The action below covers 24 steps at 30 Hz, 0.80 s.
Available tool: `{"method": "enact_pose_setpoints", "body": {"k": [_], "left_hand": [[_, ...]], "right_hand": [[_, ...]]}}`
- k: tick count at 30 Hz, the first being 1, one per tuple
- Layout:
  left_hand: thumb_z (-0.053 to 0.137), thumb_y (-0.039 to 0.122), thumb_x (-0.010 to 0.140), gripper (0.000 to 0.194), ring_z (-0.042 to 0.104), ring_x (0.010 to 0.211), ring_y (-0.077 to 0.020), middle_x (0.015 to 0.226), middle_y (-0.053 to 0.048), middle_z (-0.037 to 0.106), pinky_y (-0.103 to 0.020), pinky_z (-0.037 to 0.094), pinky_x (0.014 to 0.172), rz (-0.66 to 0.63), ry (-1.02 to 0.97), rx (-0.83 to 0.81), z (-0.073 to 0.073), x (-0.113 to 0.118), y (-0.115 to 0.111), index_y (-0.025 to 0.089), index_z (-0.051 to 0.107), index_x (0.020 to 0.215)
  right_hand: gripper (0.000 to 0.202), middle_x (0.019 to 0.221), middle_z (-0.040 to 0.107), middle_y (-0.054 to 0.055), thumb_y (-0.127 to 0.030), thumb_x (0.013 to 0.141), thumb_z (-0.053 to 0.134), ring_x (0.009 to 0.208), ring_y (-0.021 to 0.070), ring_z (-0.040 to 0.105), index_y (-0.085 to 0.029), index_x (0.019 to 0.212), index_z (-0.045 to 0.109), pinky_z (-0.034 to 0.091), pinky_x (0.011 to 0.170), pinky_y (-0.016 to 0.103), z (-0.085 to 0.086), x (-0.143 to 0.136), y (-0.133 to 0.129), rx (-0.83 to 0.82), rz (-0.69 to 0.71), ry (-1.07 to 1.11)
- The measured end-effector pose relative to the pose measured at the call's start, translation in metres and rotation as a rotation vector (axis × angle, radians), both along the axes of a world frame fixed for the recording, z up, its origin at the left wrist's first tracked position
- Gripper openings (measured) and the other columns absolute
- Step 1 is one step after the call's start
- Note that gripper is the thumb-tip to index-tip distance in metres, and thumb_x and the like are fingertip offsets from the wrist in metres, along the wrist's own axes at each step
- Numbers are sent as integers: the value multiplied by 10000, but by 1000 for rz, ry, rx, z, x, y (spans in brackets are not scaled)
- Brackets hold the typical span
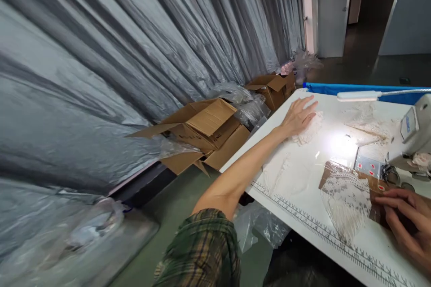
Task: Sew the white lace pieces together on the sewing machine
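Observation:
My left hand (298,119) reaches to the far left part of the white table, fingers spread, and rests on a small piece of white lace fabric (309,132). My right hand (409,219) lies low at the right, its fingers stretched out over the brown sheet (380,208) on the table. Beside those fingertips is a white lace piece (346,197) with a pleated, fan-like lower part, lying partly on the brown sheet. A thin white fabric piece (284,172) lies nearer the table's left edge. Part of my right hand is cut off by the frame.
A sewing machine (412,130) stands at the right, with more lace (370,128) behind its plate. A lamp (358,96) lights the white table (303,210), whose front edge carries a ruler strip (313,226). Open cardboard boxes (208,125) and plastic bags (240,98) sit left, by a grey curtain (151,31).

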State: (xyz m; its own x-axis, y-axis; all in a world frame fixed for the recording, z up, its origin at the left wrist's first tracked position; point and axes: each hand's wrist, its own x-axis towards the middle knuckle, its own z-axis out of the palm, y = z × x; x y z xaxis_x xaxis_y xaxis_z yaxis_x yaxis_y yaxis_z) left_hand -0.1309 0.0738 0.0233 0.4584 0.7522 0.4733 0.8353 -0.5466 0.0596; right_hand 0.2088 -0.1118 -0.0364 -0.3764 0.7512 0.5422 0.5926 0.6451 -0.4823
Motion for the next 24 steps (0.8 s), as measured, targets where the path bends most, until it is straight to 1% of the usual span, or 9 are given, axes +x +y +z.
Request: {"method": "enact_pose_setpoints", "body": {"k": [2,5,8,12,14,18,19,21,24], "left_hand": [[421,322,992,329,511,1223,-259,1352,-150,534,-496,364,1035,-102,-52,44,-4,16,-15,156,564,1236],[473,295,981,220,600,1016,-199,1107,-86,655,-394,450,891,-339,-74,-143,-12,47,-48,163,631,1061],[552,301,951,178,599,886,-166,952,-51,656,-325,451,808,-457,-82,-349,-21,75,-81,154,642,996],[587,250,919,125,539,800,-154,846,-29,598,-296,424,751,-458,-55,-414,-26,92,-99,157,610,839],[540,220,934,148,521,740,-136,801,-19,587,-283,422,711,-426,-98,-452,-22,94,-102,155,564,803],[508,240,950,129,516,588,-86,710,17,603,-221,420,571,-369,-332,-671,-5,98,-114,158,552,861],[529,241,940,115,534,589,-80,718,18,622,-211,432,568,-372,-398,-723,0,100,-120,159,567,870],[568,206,914,67,594,652,-81,775,10,669,-209,478,621,-427,-487,-774,10,106,-134,162,605,880],[541,138,919,111,654,829,-105,911,-16,711,-241,525,762,-569,-464,-771,20,113,-154,173,641,948]], "right_hand": [[178,1047,599,47,-328,928,507,901,176,649,-279,1014,655,563,714,272,10,-2,-2,-22,-22,43],[167,1015,605,37,-303,931,509,919,173,637,-277,1001,658,543,785,296,17,-3,-2,-60,-64,78],[165,980,615,33,-303,923,518,902,167,633,-276,993,666,537,789,295,19,-1,-2,-100,-90,95],[183,938,654,31,-321,908,515,864,168,644,-266,966,679,539,767,297,23,1,-3,-171,-108,139],[226,867,673,36,-370,906,511,785,169,651,-246,968,689,545,691,290,25,2,-4,-283,-135,166],[456,632,629,36,-578,875,513,485,135,565,-173,971,696,466,411,239,31,1,-4,-616,-199,294],[515,641,639,49,-632,848,524,484,139,575,-160,965,695,477,407,240,34,0,-4,-691,-178,332],[583,740,682,88,-686,795,569,597,180,649,-152,998,686,555,502,273,41,-4,-6,-814,-55,379],[608,916,702,101,-611,784,651,820,228,683,-182,1213,608,600,687,347,51,-13,-12,-877,131,331]]}}
